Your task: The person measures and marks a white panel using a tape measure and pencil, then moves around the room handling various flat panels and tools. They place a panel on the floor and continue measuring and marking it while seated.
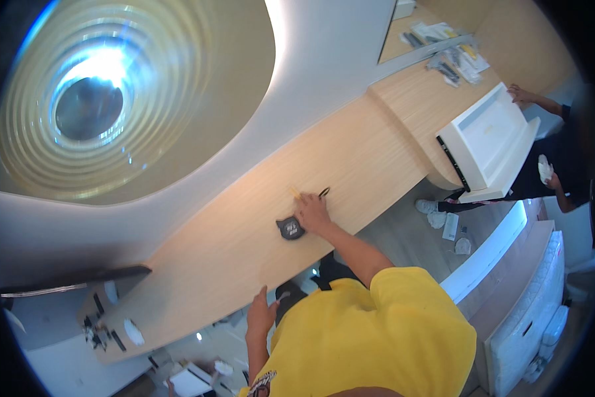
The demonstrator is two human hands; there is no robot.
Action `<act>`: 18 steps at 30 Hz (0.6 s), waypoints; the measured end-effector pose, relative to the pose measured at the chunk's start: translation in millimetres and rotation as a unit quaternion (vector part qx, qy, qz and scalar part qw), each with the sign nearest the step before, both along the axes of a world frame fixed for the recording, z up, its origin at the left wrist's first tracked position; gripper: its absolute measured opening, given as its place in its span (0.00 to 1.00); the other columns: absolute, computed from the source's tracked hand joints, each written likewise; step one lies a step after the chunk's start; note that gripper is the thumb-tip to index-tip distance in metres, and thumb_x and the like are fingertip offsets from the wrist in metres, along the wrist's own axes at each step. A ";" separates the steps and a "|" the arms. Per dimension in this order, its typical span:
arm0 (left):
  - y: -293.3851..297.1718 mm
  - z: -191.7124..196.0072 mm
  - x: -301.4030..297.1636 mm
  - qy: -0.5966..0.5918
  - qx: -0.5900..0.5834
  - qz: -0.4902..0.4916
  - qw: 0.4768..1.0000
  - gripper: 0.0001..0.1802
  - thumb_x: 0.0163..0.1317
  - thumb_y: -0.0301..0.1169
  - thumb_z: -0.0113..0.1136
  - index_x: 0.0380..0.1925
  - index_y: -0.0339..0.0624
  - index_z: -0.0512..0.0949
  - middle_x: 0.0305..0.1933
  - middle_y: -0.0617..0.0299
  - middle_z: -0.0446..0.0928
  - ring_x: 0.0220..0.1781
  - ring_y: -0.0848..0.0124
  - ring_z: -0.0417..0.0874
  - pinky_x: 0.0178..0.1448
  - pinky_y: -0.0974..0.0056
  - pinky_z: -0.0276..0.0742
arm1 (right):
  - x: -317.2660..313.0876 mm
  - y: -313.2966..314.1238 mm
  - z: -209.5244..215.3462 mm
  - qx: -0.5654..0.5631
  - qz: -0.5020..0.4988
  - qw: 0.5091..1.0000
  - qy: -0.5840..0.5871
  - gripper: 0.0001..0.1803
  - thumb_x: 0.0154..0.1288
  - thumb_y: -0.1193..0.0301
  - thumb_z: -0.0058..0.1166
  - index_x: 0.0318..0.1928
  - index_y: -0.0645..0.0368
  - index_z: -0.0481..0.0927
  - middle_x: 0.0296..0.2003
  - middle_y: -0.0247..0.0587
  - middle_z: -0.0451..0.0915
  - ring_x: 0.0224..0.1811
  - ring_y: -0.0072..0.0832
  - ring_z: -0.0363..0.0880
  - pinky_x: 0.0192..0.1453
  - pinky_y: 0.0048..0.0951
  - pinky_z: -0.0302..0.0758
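A black tape measure (289, 228) lies on the long pale wood counter (350, 149). My right hand (314, 210) rests palm down on the counter, right beside the tape measure, its fingers bent together. A thin yellow strip (295, 192) sticks out past those fingertips; its far end is hidden under them, and I cannot tell whether it joins the tape measure. Just past my knuckles lies a small black loop (324, 192). Over the counter's near edge, my left hand (261, 316) hangs with its fingers apart and nothing in it.
At right, another person's hand (522, 94) touches a white drawer-like unit (489, 142) on the counter; their other hand holds something white (545, 170). Clear bags (459, 65) lie at the far end. A large lit mirror (198, 99) rises behind. Wrapped panels (526, 324) lean lower right.
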State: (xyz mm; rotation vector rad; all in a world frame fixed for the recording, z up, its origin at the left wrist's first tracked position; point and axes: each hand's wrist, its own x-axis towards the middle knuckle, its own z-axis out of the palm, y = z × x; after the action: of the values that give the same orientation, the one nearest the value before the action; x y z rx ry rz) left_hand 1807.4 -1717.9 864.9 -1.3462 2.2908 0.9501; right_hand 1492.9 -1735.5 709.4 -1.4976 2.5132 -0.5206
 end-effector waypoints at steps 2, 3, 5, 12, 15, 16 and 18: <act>-12.7 5.8 -10.7 0.036 0.015 -0.011 0.999 0.35 0.64 0.35 0.64 0.69 0.37 0.64 0.65 0.40 0.72 0.67 0.46 0.73 0.69 0.51 0.70 | -16.5 -3.4 3.3 -0.006 -0.016 0.997 -0.079 0.27 0.71 0.57 0.52 0.62 0.61 0.75 0.63 0.52 0.73 0.65 0.47 0.70 0.69 0.56 0.63; -23.2 12.8 -11.8 0.085 0.010 -0.009 0.996 0.35 0.64 0.35 0.64 0.69 0.37 0.64 0.66 0.40 0.71 0.68 0.46 0.72 0.70 0.52 0.69 | -17.9 -4.7 12.6 -0.006 -0.027 0.989 -0.144 0.26 0.72 0.58 0.51 0.63 0.61 0.74 0.64 0.52 0.73 0.65 0.47 0.71 0.70 0.55 0.63; -55.7 34.0 -12.1 0.145 -0.026 0.043 0.988 0.31 0.66 0.31 0.61 0.69 0.36 0.65 0.70 0.41 0.67 0.73 0.46 0.66 0.75 0.52 0.62 | -38.0 -16.1 54.3 -0.222 -0.141 0.879 -0.398 0.27 0.74 0.60 0.51 0.66 0.64 0.70 0.66 0.55 0.71 0.68 0.47 0.70 0.71 0.48 0.64; -195.7 181.7 6.7 0.174 -0.519 0.014 0.837 0.30 0.69 0.26 0.57 0.70 0.40 0.64 0.77 0.46 0.56 0.79 0.46 0.54 0.78 0.47 0.54 | -105.9 -14.8 334.2 -0.663 -0.192 0.717 -0.092 0.32 0.77 0.66 0.45 0.73 0.69 0.55 0.72 0.61 0.58 0.74 0.48 0.61 0.76 0.43 0.59; -203.4 229.1 5.4 0.233 -0.554 0.017 0.799 0.29 0.69 0.25 0.56 0.69 0.41 0.65 0.77 0.48 0.56 0.80 0.48 0.52 0.78 0.47 0.55 | -37.4 -51.5 379.2 -0.643 -0.064 0.758 0.091 0.35 0.70 0.66 0.51 0.72 0.68 0.58 0.71 0.60 0.60 0.75 0.52 0.57 0.79 0.48 0.51; -204.4 239.6 4.0 0.228 -0.536 -0.006 0.813 0.28 0.69 0.24 0.56 0.69 0.41 0.65 0.77 0.48 0.56 0.80 0.48 0.52 0.78 0.47 0.55 | -10.0 -62.2 384.2 -0.571 -0.012 0.801 0.178 0.33 0.66 0.66 0.54 0.68 0.66 0.64 0.70 0.58 0.62 0.76 0.52 0.57 0.79 0.54 0.50; -209.3 255.2 4.8 0.238 -0.539 -0.061 0.806 0.28 0.69 0.23 0.55 0.69 0.42 0.65 0.78 0.49 0.56 0.80 0.48 0.52 0.78 0.46 0.56 | 42.1 -81.5 391.8 -0.483 0.206 0.752 0.399 0.28 0.60 0.66 0.61 0.60 0.62 0.76 0.69 0.53 0.66 0.76 0.53 0.57 0.78 0.64 0.47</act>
State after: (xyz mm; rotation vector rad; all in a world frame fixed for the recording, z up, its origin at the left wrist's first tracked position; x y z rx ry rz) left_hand 1812.2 -1927.1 1120.1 -1.3211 3.4933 -0.2438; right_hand 1535.0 -1817.0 1101.2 -3.1201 2.2619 -1.5110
